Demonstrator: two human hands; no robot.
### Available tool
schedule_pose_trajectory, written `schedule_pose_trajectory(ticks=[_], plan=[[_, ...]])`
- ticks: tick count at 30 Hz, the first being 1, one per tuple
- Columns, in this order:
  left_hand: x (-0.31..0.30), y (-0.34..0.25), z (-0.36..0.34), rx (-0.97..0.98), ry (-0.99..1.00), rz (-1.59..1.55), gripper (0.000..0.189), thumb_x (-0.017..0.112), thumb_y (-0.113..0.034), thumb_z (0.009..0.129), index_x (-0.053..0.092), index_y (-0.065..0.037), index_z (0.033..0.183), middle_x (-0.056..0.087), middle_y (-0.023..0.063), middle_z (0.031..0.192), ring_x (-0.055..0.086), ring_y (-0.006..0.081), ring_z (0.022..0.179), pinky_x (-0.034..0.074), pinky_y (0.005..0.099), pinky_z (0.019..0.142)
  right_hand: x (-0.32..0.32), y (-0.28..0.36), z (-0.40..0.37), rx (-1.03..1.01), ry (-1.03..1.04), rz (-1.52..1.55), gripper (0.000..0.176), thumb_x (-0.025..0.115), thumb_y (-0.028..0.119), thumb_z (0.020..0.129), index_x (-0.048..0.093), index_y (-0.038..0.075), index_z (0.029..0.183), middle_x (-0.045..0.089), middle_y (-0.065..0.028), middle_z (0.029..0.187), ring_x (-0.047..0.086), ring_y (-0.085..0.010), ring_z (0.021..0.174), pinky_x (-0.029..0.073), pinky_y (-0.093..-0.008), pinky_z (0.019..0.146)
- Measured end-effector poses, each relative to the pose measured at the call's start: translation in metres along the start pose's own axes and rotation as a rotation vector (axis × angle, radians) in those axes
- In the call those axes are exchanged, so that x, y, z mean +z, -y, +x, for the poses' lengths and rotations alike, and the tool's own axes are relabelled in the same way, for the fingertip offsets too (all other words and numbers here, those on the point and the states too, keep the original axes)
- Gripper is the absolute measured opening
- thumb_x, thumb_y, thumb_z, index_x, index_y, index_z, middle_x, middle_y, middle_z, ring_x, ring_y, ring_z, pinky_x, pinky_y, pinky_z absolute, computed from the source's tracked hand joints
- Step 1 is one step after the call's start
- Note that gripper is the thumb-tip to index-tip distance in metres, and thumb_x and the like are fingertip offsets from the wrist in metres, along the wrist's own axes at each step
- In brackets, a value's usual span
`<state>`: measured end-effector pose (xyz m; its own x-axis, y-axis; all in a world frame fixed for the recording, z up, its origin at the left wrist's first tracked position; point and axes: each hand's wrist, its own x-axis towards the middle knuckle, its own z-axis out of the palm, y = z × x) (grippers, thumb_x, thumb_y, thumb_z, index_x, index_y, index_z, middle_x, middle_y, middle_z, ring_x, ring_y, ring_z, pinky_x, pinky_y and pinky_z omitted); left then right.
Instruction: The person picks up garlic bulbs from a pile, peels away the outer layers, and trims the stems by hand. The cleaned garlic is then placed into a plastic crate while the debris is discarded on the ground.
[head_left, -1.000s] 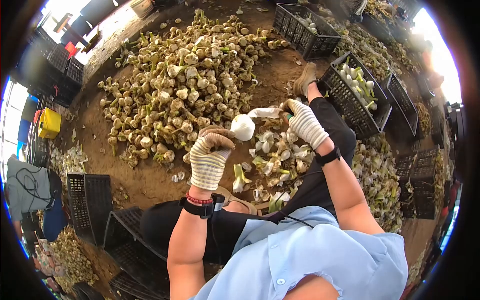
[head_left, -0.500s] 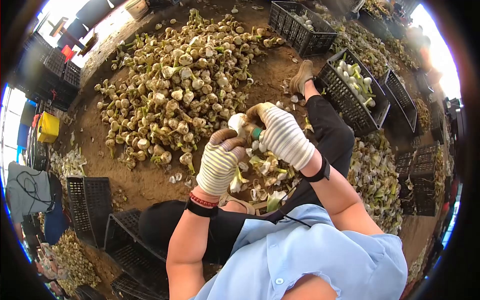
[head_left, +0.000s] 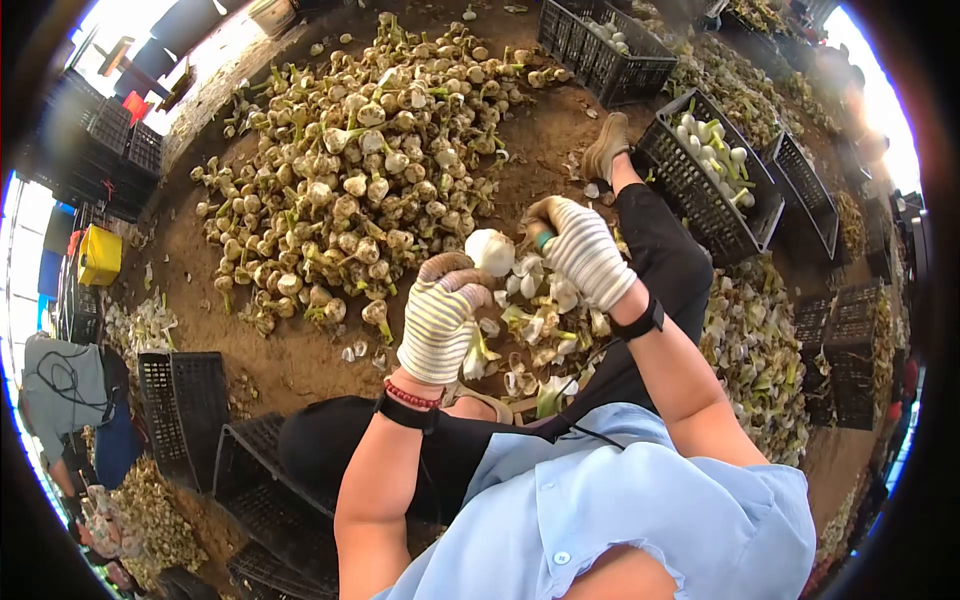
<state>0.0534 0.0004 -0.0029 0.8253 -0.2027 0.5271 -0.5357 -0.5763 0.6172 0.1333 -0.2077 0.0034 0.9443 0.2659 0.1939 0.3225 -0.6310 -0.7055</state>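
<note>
My left hand (head_left: 440, 318), in a striped glove with stained fingertips, is closed around a garlic bulb (head_left: 490, 252) whose pale, smooth side faces up. Just right of the bulb is my right hand (head_left: 580, 250), gloved the same way, its fingers curled together. A green bit (head_left: 543, 239) shows at those fingers; whether it belongs to a tool or is a band on the glove I cannot make out. Beneath both hands lie loose garlic skins and leafy trimmings (head_left: 545, 330). Beyond them rises a large heap of unpeeled garlic bulbs (head_left: 350, 180) with short stalks.
At the right, a black crate (head_left: 700, 215) holds white garlic bulbs with green stems; another crate (head_left: 600, 70) stands farther back. Black crates (head_left: 180, 410) are at the left, near a person in a grey top (head_left: 65, 380). Garlic peelings (head_left: 755, 360) cover the ground beyond my leg.
My right hand has moved up and right, away from the bulb. The bulb in my left hand has turned, and more of its white side now shows.
</note>
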Motion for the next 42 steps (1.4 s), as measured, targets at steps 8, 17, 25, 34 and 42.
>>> schedule_pose_trajectory(ticks=[8, 17, 25, 34, 42], plan=[[0.004, -0.002, 0.004, 0.168, 0.088, 0.177, 0.016, 0.069, -0.003, 0.064, 0.067, -0.007, 0.079, 0.07, 0.0059, 0.096, 0.058, 0.0274, 0.105, 0.052, 0.0347, 0.084, -0.005, 0.013, -0.02, -0.156, 0.101, -0.08, 0.018, 0.06, 0.012, 0.091, 0.062, 0.0, 0.104, 0.065, -0.0205, 0.094, 0.065, -0.0347, 0.086, 0.051, -0.0406, 0.075], [0.002, 0.001, 0.002, 0.077, 0.018, 0.018, 0.014, 0.067, 0.003, 0.065, 0.066, -0.007, 0.074, 0.071, 0.0049, 0.091, 0.06, 0.027, 0.102, 0.051, 0.0362, 0.083, -0.018, -0.064, -0.016, -0.037, 0.126, -0.324, 0.031, 0.065, 0.001, 0.083, 0.058, -0.003, 0.113, 0.063, -0.0242, 0.102, 0.064, -0.037, 0.092, 0.052, -0.0401, 0.081], [0.033, -0.015, 0.022, -0.01, 0.004, -0.153, 0.046, 0.064, 0.011, 0.074, 0.066, -0.013, 0.113, 0.063, 0.0089, 0.12, 0.054, 0.0299, 0.115, 0.045, 0.0403, 0.097, 0.002, -0.043, -0.025, 0.145, 0.488, 0.312, 0.06, 0.079, 0.009, 0.081, 0.048, 0.002, 0.133, 0.064, -0.0099, 0.112, 0.061, -0.018, 0.098, 0.053, -0.0305, 0.083], [0.008, 0.023, -0.002, -0.46, -0.287, -0.482, 0.037, 0.068, -0.002, 0.09, 0.056, -0.004, 0.126, 0.061, 0.0098, 0.124, 0.058, 0.0208, 0.115, 0.046, 0.0336, 0.099, -0.129, -0.182, 0.041, 0.112, -0.777, 1.59, 0.032, 0.071, 0.021, 0.09, 0.06, 0.001, 0.113, 0.065, -0.0132, 0.114, 0.064, -0.0244, 0.105, 0.055, -0.0323, 0.09], [-0.013, 0.046, -0.006, -0.816, -0.601, -0.711, 0.023, 0.063, -0.001, 0.094, 0.062, -0.003, 0.117, 0.065, 0.005, 0.112, 0.059, 0.0117, 0.1, 0.048, 0.0261, 0.089, 0.078, -0.101, 0.118, 0.367, 0.513, 0.922, 0.056, 0.064, 0.038, 0.095, 0.05, 0.001, 0.135, 0.067, -0.012, 0.112, 0.064, -0.0134, 0.086, 0.051, -0.0256, 0.069]])
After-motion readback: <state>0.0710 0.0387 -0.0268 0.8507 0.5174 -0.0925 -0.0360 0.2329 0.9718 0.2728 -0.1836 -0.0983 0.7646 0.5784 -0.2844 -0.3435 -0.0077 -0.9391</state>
